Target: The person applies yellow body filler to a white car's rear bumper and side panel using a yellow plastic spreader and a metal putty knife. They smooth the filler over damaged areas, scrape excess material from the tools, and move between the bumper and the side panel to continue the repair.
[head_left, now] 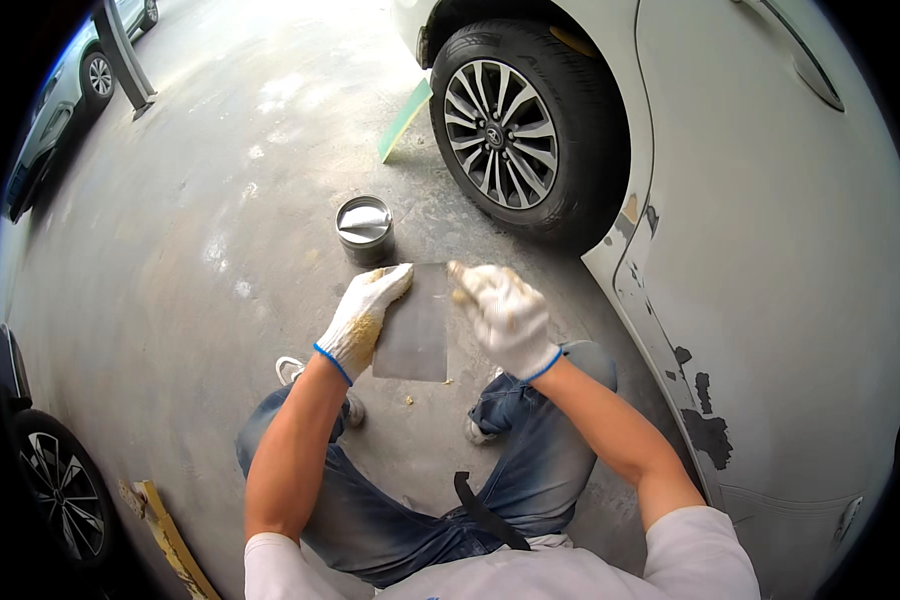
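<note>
My left hand (365, 315), in a white knit glove with yellowish stains, grips a flat grey rectangular plate (413, 335) by its left edge. The plate is held out in front of me, above the floor between my knees. At its upper right edge is my right hand (507, 315), gloved the same way, with its fingers curled closed. Slight blur and the glove hide what those fingers hold, if anything. Just beyond the plate stands a round metal can (366, 230) with a shiny strip across its top.
On my right is a pale car (770, 250) with dark chipped patches along its lower edge, and its wheel (525, 130). A green-yellow sheet (405, 122) leans by the tyre. Other cars and a post (122, 55) stand left. A yellowed board (175, 540) lies lower left.
</note>
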`<state>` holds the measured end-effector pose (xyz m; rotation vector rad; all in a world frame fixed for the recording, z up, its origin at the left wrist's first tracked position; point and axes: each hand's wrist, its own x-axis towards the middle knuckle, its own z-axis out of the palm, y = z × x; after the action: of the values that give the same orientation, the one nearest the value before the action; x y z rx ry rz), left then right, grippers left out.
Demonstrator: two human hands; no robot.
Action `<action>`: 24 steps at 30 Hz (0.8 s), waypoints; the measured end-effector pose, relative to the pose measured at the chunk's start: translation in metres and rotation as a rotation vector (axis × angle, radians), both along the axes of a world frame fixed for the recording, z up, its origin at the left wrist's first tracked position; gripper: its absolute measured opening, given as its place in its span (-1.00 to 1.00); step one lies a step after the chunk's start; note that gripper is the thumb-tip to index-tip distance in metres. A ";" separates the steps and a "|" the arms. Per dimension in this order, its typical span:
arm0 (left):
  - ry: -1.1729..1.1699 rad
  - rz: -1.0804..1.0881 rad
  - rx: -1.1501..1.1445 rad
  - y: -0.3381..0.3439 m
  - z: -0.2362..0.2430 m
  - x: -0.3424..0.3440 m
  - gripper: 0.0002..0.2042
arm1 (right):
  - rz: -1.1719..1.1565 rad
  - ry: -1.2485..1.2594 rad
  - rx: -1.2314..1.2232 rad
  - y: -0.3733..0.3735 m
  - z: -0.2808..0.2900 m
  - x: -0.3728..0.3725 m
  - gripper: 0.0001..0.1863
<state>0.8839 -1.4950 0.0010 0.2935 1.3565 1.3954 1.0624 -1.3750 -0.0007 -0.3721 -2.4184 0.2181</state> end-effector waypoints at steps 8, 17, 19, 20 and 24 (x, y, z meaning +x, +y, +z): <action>-0.005 -0.165 0.138 0.006 -0.001 0.021 -0.65 | -0.043 0.370 -1.533 0.025 -0.021 -0.021 -0.68; 0.748 0.065 -0.157 0.009 -0.029 0.005 -0.57 | 0.080 -0.360 -0.989 0.000 -0.015 -0.047 0.00; 0.721 0.052 -0.105 0.004 -0.021 0.006 -0.58 | 0.132 -0.388 -0.935 0.005 -0.009 -0.047 0.02; 0.707 0.043 -0.079 0.003 -0.017 0.008 -0.58 | 0.155 -0.400 -0.909 0.008 -0.008 -0.048 0.02; 0.634 0.008 -0.024 -0.001 -0.012 0.008 -0.57 | 0.197 -0.512 -0.850 0.001 0.008 -0.053 0.21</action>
<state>0.8915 -1.4955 -0.0107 0.7603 1.8825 1.3434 1.0097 -1.3742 0.0069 -0.6112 -2.7411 1.4053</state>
